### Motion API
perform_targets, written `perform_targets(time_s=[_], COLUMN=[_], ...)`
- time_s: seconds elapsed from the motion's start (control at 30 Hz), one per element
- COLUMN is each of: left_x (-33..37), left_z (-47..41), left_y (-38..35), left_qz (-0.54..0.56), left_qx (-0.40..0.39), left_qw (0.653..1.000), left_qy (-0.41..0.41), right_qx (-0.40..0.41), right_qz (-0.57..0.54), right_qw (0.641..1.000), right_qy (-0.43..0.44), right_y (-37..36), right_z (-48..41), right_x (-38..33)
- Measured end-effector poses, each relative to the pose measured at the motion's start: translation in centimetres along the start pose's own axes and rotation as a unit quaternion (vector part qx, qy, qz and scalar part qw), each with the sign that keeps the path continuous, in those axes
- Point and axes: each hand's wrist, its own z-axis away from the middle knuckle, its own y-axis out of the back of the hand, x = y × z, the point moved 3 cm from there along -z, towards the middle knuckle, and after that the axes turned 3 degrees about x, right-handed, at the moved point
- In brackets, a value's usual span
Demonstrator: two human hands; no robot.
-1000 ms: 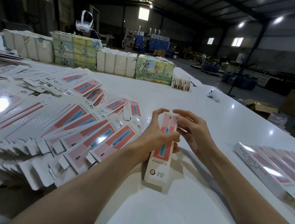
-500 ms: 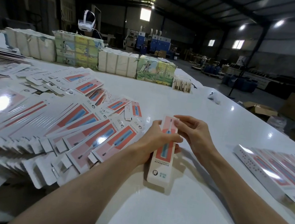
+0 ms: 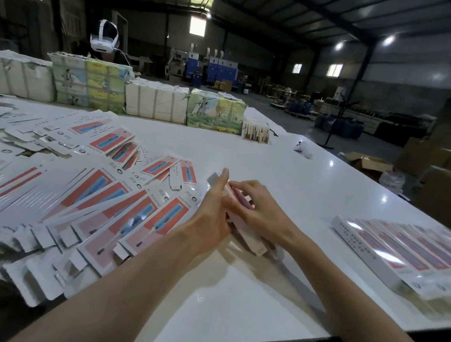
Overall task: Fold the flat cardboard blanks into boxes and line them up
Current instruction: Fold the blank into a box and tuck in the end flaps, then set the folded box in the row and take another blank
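A long narrow pink and white box (image 3: 247, 237) lies tilted between my hands over the white table (image 3: 231, 299), its near end pointing down to the right. My left hand (image 3: 212, 212) grips its far part from the left, thumb up beside the white end flap. My right hand (image 3: 259, 209) curls over the box's top from the right, fingertips at the far end. A wide fan of flat red, blue and white blanks (image 3: 78, 204) covers the table's left side. A row of folded boxes (image 3: 407, 253) lies side by side at the right edge.
Wrapped bundles of printed stock (image 3: 153, 102) line the table's far edge, with a white headset (image 3: 104, 36) behind them. A small white object (image 3: 303, 149) lies at the far right of the table. Cardboard cartons (image 3: 370, 163) stand on the floor beyond the right edge.
The box has turned from lying straight toward me, printed face up, to slanting right with its side showing. Both hands have closed tighter round its far end.
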Motion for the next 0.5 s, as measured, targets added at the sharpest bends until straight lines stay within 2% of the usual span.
perform_targets(time_s=[0.2,0.33,0.5], left_x=[-0.8,-1.8,-1.6], left_z=[0.1,0.1,0.6], left_y=[-0.8,-1.0,-0.6], left_qz=[-0.096,-0.220,-0.250], left_qx=[-0.124,-0.105,-0.120], left_qw=[0.987,0.969,0.961], left_qy=[0.045,0.029,0.003], right_qx=[0.055,0.077,0.063], right_qz=[0.052,0.158,0.293], right_qw=[0.997,0.984,0.941], right_qy=[0.010,-0.039,-0.157], right_y=[2.6,5.7,9.1], right_z=[2.2,4.3,7.3], right_x=[-0.4,1.9,5.9])
